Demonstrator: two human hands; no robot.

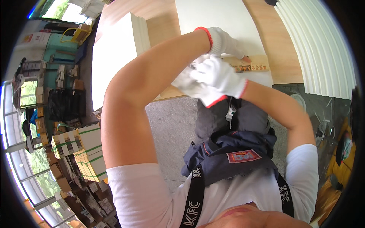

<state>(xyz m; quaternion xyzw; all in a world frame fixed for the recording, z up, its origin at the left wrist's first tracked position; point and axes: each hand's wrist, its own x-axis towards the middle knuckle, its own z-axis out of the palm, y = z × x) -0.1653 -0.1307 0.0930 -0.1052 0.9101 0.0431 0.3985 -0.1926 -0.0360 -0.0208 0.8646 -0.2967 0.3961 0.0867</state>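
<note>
Both my hands wear white knit gloves with red cuff edges and are close together over a white board [216, 15] on the wooden table. My left hand [227, 43] reaches across from the left, its fingers stretched over a tan strip [260, 64] with dark and coloured print. One bare fingertip shows at the strip's upper edge. Nearer to me, my right hand [218, 78] comes in from the right, below the left one. Its fingers are blurred, and whether they hold anything is unclear. A small barcode-like patch [193, 66] shows beside them.
A stack of white boards [116, 53] stands on the table's left side. Long white ribbed pieces [315, 45] lie at the right. Beyond the table's near edge is grey floor [167, 129]. Green-strapped bundles [81, 150] and loaded shelves line the left.
</note>
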